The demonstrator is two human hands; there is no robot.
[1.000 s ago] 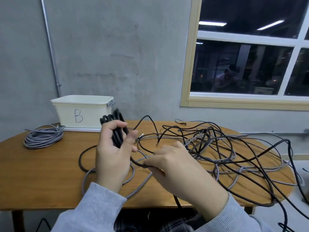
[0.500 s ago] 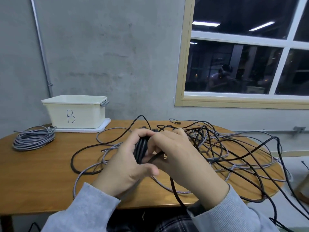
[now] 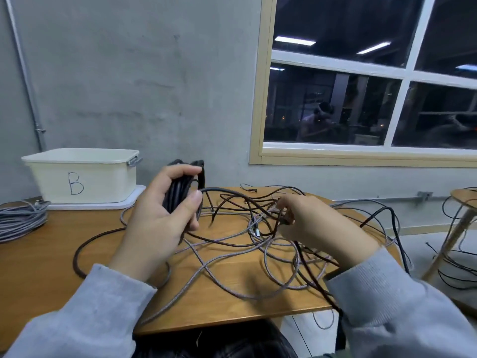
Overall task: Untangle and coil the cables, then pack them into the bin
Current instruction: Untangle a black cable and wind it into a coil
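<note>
A bundle of coiled black cable was held upright above the wooden tabletop by the left hand, with the fingers curled round its far side and the thumb pressed against its near side. From the bundle a loose black strand was led rightward to the right hand, where it was pinched between the curled fingertips over a tangle of black and grey braided cables spread across the middle and right of the tabletop. Some strands of that tangle were draped over the tabletop's right and front edges. A cream plastic bin marked with a handwritten "B" was seen at the back left of the tabletop, set on a white lid against the grey wall. A coiled grey braided cable was laid just left of the bin, apart from the tangle. Grey sleeves were worn on both forearms.
</note>
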